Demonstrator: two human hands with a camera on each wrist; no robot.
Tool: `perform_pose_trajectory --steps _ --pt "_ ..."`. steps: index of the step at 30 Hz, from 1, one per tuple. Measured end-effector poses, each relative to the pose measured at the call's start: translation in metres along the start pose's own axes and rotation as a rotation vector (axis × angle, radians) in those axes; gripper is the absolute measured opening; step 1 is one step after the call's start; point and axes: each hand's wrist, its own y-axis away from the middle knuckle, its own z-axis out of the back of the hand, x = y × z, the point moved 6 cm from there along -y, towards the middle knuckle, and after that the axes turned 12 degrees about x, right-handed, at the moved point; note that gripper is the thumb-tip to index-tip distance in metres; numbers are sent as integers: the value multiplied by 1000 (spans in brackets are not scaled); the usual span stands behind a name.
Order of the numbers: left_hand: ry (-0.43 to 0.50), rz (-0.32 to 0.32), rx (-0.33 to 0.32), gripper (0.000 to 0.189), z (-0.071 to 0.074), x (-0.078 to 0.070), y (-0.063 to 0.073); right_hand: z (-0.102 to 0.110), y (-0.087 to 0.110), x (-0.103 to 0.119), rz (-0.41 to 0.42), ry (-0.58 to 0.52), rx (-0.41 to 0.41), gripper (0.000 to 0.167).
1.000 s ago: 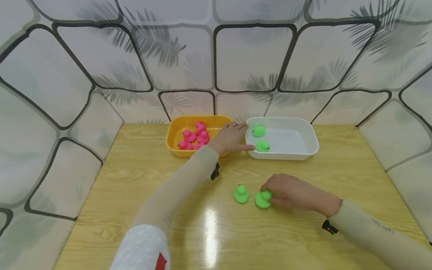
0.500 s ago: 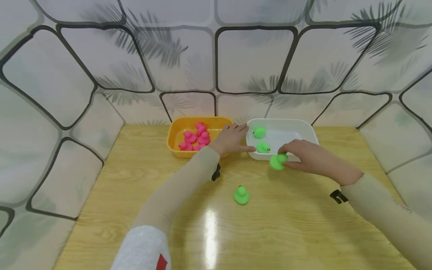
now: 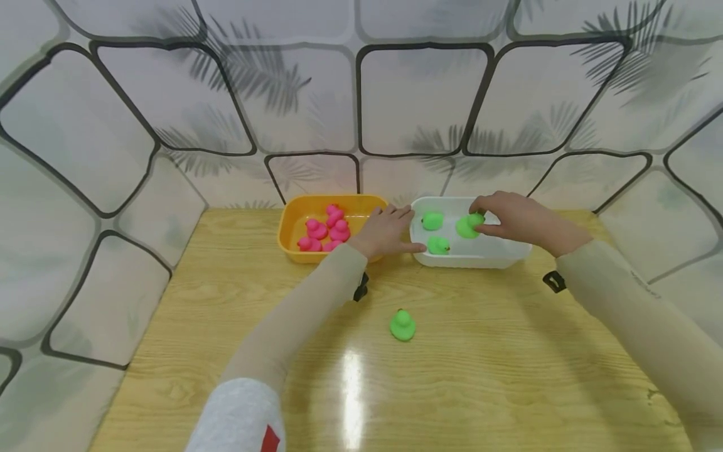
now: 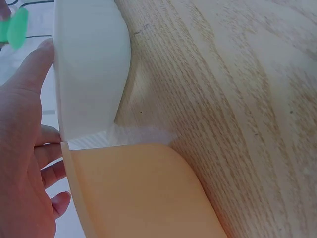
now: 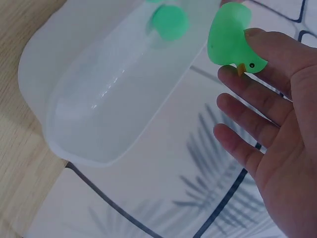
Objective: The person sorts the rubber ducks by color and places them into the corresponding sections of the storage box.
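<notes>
My right hand (image 3: 516, 220) pinches a green rubber duck (image 3: 466, 228) between thumb and index finger, above the white tray (image 3: 480, 261). In the right wrist view the held duck (image 5: 229, 34) shows its orange beak, and the other fingers spread loosely. Two more green ducks (image 3: 432, 220) lie at the tray's left end. My left hand (image 3: 384, 233) rests with extended fingers across the neighbouring rims of the white tray and the orange tray (image 3: 289, 242); its thumb lies at the white rim in the left wrist view. Several pink rubber ducks (image 3: 316, 228) fill part of the orange tray.
One green duck (image 3: 403, 325) stands on the wooden table (image 3: 271, 351) in front of the trays. A patterned wall (image 3: 423, 100) rises directly behind the trays, with further panels at both sides.
My right hand has picked up a green duck from the table and carried it up and away over the white tray. The left hand has stayed where it was.
</notes>
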Motion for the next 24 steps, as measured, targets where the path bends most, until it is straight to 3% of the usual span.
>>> perform_pose_trajectory --steps 10,24 --pt "0 7 24 99 0 1 0 -4 -11 -22 -86 -47 74 28" --pt "4 13 21 100 -1 2 -2 -12 -9 -31 -84 -78 89 28"
